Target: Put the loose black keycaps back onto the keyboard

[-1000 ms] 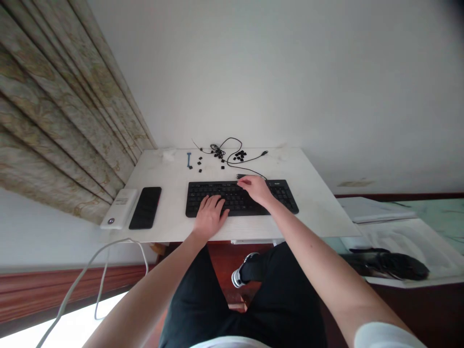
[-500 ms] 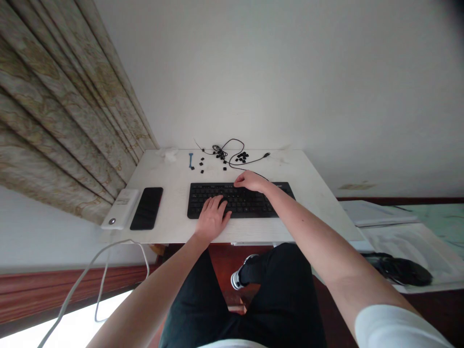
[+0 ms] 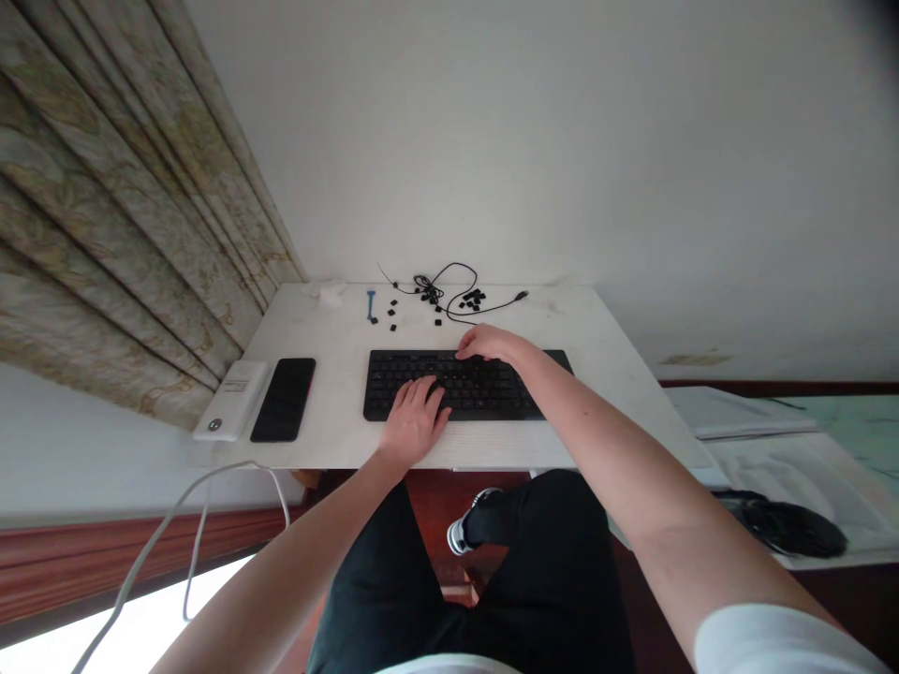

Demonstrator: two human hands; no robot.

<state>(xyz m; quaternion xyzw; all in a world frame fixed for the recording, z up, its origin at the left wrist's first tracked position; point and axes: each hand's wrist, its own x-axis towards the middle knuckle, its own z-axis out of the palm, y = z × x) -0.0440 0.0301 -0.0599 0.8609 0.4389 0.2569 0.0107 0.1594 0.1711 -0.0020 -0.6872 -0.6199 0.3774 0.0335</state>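
Note:
A black keyboard lies on the white desk. On its lower left part rests my left hand, fingers spread over the keys and holding nothing. My right hand is at the keyboard's upper edge, its thumb and fingertips pinched together over the top rows; anything between them is too small to make out. Several loose black keycaps lie behind the keyboard, near a coiled black cable. A blue tool lies at the back left.
At the left of the desk are a black phone and a white box-like device. A crumpled white tissue lies at the back left corner. Curtains hang at the left. Low at the right is a black object on a white surface.
The view has shifted slightly. Both hands stay at nearly the same places on the keyboard, and my right wrist looks a little more arched.

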